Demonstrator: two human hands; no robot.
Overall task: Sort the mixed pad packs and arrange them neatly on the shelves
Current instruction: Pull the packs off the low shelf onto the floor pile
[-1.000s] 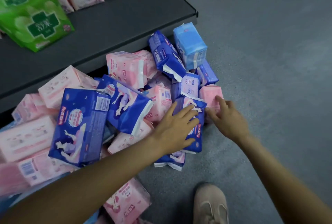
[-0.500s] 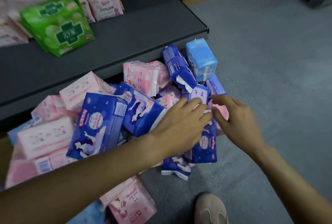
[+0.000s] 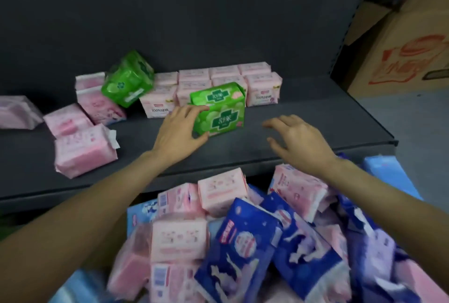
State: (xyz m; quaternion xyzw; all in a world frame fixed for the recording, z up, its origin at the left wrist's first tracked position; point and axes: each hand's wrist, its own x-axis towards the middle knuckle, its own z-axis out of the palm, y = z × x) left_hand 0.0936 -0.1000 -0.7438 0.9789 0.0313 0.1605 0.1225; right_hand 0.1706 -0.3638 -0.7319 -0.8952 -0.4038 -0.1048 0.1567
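Observation:
A green pad pack (image 3: 221, 111) stands on the dark shelf (image 3: 303, 118), in front of a neat block of pale pink packs (image 3: 263, 89). My left hand (image 3: 181, 130) holds its left side, thumb under the lower corner and fingers along its top edge. My right hand (image 3: 295, 142) hovers over the bare shelf to the pack's right, fingers spread and holding nothing. A second green pack (image 3: 127, 79) leans tilted on pink packs further left. Below the shelf edge lies a mixed heap of pink packs (image 3: 222, 191) and dark blue packs (image 3: 239, 251).
Loose pink packs (image 3: 82, 152) lie scattered on the shelf's left part. Light blue packs (image 3: 386, 176) sit at the heap's right edge. A cardboard box (image 3: 401, 52) stands on the grey floor right of the shelf end. The shelf's back panel is dark.
Both hands have left the blue packs in the floor heap and risen to the shelf. My view has tilted up; my left hand now holds the green pack.

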